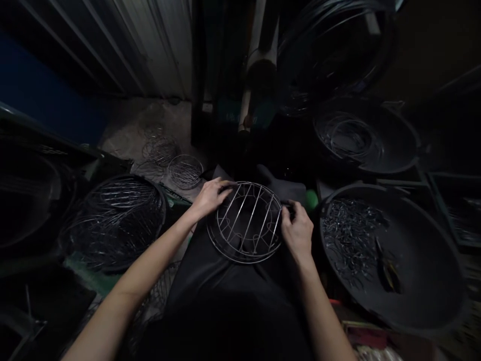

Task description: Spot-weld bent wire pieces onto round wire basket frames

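Note:
A round wire rack [246, 225] with parallel bars across its ring lies above my lap, over dark cloth [225, 301]. Curved wire loops show beneath the bars, along with a larger lower ring. At the rack's upper left rim, my left hand [212, 196] grips the edge between thumb and fingers. My right hand [298, 226] pinches the rim on the right side, its fingers curled. The fingertips of both hands are dark and partly hidden in the dim light.
To the right, a wide black basin [424, 271] holds many small bent metal pieces [347, 235] and pliers [389, 271]. Behind it another basin [402, 140] contains wire rings [347, 135]. A basket of wire parts [120, 215] stands left. More wire racks [186, 171] lie on the floor.

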Available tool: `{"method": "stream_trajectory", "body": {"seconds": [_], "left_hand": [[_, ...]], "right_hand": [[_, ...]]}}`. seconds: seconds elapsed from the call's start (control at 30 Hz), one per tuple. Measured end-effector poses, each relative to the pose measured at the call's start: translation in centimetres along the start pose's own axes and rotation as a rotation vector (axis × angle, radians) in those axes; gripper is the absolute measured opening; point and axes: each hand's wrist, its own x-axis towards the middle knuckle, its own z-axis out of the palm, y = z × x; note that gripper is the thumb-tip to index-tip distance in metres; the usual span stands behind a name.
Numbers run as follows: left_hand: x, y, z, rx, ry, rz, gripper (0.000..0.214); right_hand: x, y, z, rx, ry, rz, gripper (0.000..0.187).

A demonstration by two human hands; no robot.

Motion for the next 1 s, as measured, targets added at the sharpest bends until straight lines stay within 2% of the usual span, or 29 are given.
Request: {"method": "stream_trajectory", "body": {"seconds": [0.1,0.37,0.47,0.63,1.0], "left_hand": [[0.2,-0.3,-0.1,0.039,0.007,-0.002,0.029],[0.1,-1.0,-0.3,0.112,-0.065,0.043,0.032],[0.5,-0.9,-0.2,0.092,-0.04,0.07,0.033],[1.0,-0.7,-0.3,0.08,-0.072,0.013,0.032],[-0.6,-0.6,-1.1,0.065,-0.152,-0.009,0.037]], "right_hand": [[-0.1,0.2,0.2,0.024,-0.014,-0.002,0.033],[-0.6,0.1,-0.1,0.05,-0.058,-0.01,0.032],[-0.6,0.1,-0.2,0.069,-0.034,-0.008,0.031],[-0.8,0.4,-0.1,0.017,-0.021,0.012,0.032],[-1.8,0.9,-0.8,-0.014,-0.099,-0.037,0.037]]}}
